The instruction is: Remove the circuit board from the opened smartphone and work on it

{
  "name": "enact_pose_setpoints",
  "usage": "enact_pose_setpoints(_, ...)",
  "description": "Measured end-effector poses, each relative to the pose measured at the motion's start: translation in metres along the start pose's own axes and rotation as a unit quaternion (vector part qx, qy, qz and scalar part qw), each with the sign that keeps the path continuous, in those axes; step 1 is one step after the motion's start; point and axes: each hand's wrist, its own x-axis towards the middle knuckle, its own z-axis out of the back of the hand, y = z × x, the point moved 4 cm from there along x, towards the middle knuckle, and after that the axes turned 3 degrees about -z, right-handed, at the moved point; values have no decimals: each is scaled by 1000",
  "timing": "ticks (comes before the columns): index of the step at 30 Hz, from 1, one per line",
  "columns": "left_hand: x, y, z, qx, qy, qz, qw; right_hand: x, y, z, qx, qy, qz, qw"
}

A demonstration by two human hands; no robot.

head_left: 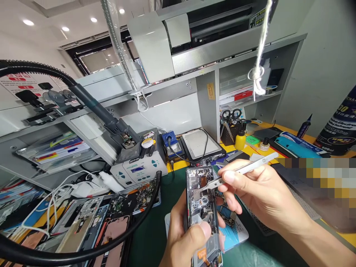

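Note:
My left hand is wrapped round an opened smartphone, with the thumb pressed on its lower part. The phone is held tilted, its inner parts facing up. An orange flex cable shows near its lower end. Between the thumb and fingers of my right hand is a metal pry knife. Its flat blade reaches into the upper half of the phone; whether the tip touches the parts I cannot tell. Below the phone, a circuit board lies on a blue and white card.
A hot-air station with a black hose stands at left. Phone parts crowd the left side. Behind are a flat heating plate, a scissors holder and a yellow bottle. A green mat covers the bench.

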Motion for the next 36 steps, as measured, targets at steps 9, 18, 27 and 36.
enact_pose_setpoints(9,4,7,1,32,-11,23,999,0,0,-3,9,10,-8,1000)
enact_pose_setpoints(18,16,50,36,-45,74,72,994,0,-1,-2,23,5,2,1000)
enact_pose_setpoints(27,0,19,14,7,6,45,999,1,-4,2,2,-9,9,1000)
enact_pose_setpoints(36,-2,8,0,-2,-7,-9,1000,0,-3,0,-8,-9,3,1000)
